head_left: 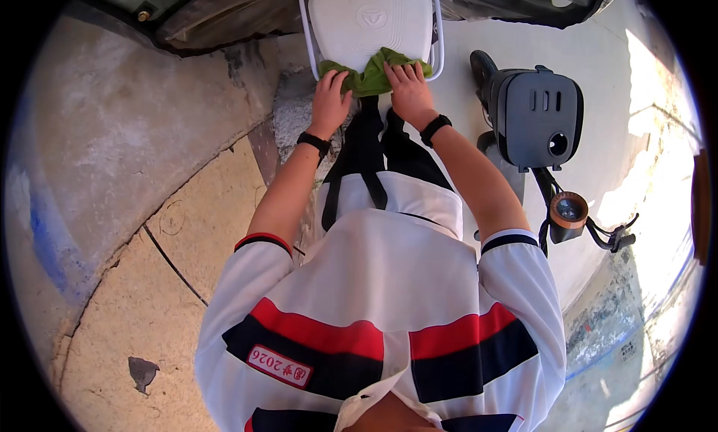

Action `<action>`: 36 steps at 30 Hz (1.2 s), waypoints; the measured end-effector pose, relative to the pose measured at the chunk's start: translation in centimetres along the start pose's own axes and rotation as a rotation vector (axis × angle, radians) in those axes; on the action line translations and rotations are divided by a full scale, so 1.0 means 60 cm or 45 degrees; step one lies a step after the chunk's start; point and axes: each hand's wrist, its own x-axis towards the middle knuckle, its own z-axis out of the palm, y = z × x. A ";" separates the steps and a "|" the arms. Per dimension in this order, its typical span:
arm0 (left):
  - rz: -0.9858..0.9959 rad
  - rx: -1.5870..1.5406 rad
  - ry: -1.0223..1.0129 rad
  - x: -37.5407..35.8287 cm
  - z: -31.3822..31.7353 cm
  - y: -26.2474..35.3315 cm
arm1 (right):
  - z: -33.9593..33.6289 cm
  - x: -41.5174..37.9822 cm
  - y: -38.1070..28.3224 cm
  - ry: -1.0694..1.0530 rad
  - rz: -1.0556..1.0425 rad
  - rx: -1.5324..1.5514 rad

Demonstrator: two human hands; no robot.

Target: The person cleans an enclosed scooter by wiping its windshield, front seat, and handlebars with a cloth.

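Note:
A crumpled green cloth (368, 76) lies across the near edge of a white seat (363, 28), which has a white tubular frame. My left hand (329, 107) holds the cloth's left end, with fingers bent over it. At the cloth's right part, my right hand (410, 93) has its fingers closed on the fabric by the frame's corner. Each wrist wears a black band. What lies under the cloth and the undersides of my fingers are hidden.
To the right stands a small two-wheeled vehicle with a grey seat or box (540, 107), a round headlight (569, 210) and a handlebar (617, 238). Dark sheeting (239, 17) hangs along the top. A thin dark cable (176, 264) crosses the cracked ground at left.

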 end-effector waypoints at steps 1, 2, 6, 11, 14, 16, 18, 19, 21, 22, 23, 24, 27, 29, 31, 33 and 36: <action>-0.011 0.008 0.030 -0.001 0.002 -0.001 | 0.001 0.007 -0.006 0.000 -0.042 0.020; -0.057 -0.027 0.043 -0.004 0.003 -0.002 | 0.007 0.014 -0.015 -0.086 -0.097 0.059; -0.140 -0.058 0.072 -0.023 0.003 -0.014 | 0.024 0.032 -0.039 -0.055 -0.146 0.120; -0.067 -0.008 0.011 -0.010 -0.009 0.001 | 0.014 0.012 -0.008 -0.023 -0.007 0.034; -0.007 0.016 0.012 0.004 -0.007 0.005 | 0.009 -0.006 0.027 0.007 0.118 0.019; 0.037 0.038 0.015 0.008 -0.006 0.010 | 0.007 -0.021 0.046 0.036 0.185 -0.002; 0.112 0.104 -0.029 0.011 -0.008 0.012 | 0.006 -0.032 0.062 0.056 0.243 0.059; 0.150 0.137 -0.049 0.015 -0.010 0.013 | 0.006 -0.033 0.069 0.068 0.270 0.090; 0.180 0.120 -0.115 0.022 -0.011 0.016 | 0.010 -0.030 0.076 0.055 0.292 0.109; 0.197 0.112 -0.151 0.026 -0.011 0.017 | 0.013 -0.026 0.078 0.070 0.307 0.137; 0.215 0.071 -0.195 0.033 -0.012 0.016 | 0.016 -0.019 0.082 0.086 0.320 0.164; 0.228 0.030 -0.238 0.038 -0.016 0.020 | 0.012 -0.012 0.084 0.065 0.343 0.107; 0.284 -0.066 -0.339 0.056 -0.021 0.025 | 0.000 0.009 0.090 0.015 0.389 -0.026; 0.334 -0.095 -0.407 0.068 -0.016 0.024 | -0.015 0.020 0.103 0.005 0.408 -0.068; 0.392 -0.112 -0.423 0.080 -0.015 0.035 | -0.018 0.028 0.125 -0.056 0.490 -0.047; 0.442 -0.104 -0.418 0.086 -0.010 0.047 | -0.013 0.027 0.139 -0.038 0.581 0.013; 0.431 -0.118 -0.303 0.090 -0.002 0.058 | -0.003 0.010 0.139 -0.007 0.576 0.066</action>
